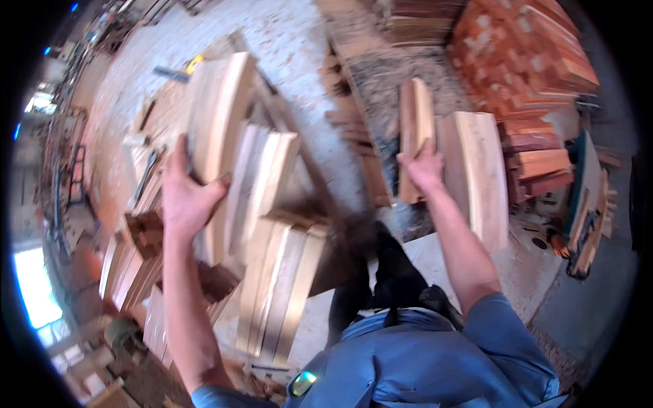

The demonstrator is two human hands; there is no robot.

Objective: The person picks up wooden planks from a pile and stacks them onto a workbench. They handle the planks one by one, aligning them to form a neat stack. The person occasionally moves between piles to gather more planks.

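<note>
We count two hands: left hand (187, 200), thumb spread, against one tall pale block (214, 115) at left, grip we can't tell, two more pale blocks (282, 292) nearer us; right hand (425, 168) clamped on one narrow block (416, 112), just left of one wider block (479, 170).

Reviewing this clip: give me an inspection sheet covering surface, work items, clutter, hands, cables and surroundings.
Surface: pale floor, strewn with small debris.
Job's things: tall board stack on the left; narrow boards on the right, beside a wider stack.
Clutter: loose wood pieces on the floor between.
Hands: left hand against the tall board stack, right hand on the narrow boards; blur hides how firmly the fingers grip.
Cables: nothing seen.
Surroundings: reddish wood pile, upper right; bright opening, lower left.
</note>
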